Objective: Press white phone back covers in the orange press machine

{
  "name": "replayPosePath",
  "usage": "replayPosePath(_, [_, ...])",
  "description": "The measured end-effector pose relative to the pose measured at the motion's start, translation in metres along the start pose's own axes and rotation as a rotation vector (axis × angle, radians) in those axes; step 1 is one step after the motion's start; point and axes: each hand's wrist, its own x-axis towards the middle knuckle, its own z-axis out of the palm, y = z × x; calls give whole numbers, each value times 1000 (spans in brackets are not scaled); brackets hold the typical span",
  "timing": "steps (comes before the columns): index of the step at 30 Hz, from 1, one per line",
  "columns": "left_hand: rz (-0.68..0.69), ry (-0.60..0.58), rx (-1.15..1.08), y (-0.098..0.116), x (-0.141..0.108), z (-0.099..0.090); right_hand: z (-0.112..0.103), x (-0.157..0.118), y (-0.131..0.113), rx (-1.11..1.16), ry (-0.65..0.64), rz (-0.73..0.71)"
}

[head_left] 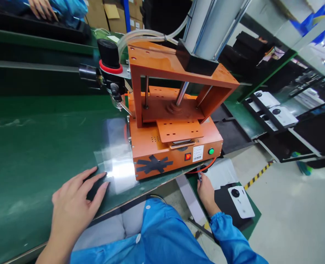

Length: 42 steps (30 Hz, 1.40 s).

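My left hand (78,196) rests with spread fingers on the green bench (36,146), its fingertips at the edge of clear plastic sheets (120,167). My right hand (206,190) is low at the right, its fingers at the edge of a panel with a dark round camera part, near a translucent sheet (220,174); whether it grips the panel is hard to tell. An orange press (176,146) stands between and beyond my hands, with a lit red switch and a green button. A white panel with a black camera ring (242,201) lies right of my right hand.
A pressure regulator (111,69) sticks out at the press's left. Black trays with white panels (283,115) stand at the right. Another person's hand (43,8) shows at the top left. A person's foot (304,168) is at the far right.
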Motion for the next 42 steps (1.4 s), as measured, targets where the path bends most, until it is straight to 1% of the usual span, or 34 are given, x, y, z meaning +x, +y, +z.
replayPosePath(4, [13,-5,-13,1,1,-1,-7,0,33,-73,-26,131])
replayPosePath(7, [10,9,-8,4,0,-2,-10,3,51,-122,-43,177])
replayPosePath(10, [11,13,-6,4,0,-2,-6,4,54,-158,-31,182])
replayPosePath(15, [21,15,-7,2,0,-2,11,-1,49,-141,56,163])
replayPosePath(18, [24,2,-2,1,1,-2,17,-4,55,-87,127,136])
replayPosePath(23, [9,-11,-1,1,0,-2,25,-5,67,-7,230,134])
replayPosePath(28, [7,-16,-4,3,-1,-2,30,-10,61,26,293,177])
replayPosePath(32, [13,-35,-8,3,-2,-3,25,-16,56,48,289,172])
replayPosePath(36, [21,-34,-7,2,-1,0,21,-15,54,43,334,216])
replayPosePath(38, [32,-62,31,5,-2,-2,17,-13,51,56,341,219])
replayPosePath(41, [37,-137,71,10,-5,-8,9,-5,40,91,370,162])
replayPosePath(42, [30,-156,72,11,-7,-10,7,0,33,87,413,74])
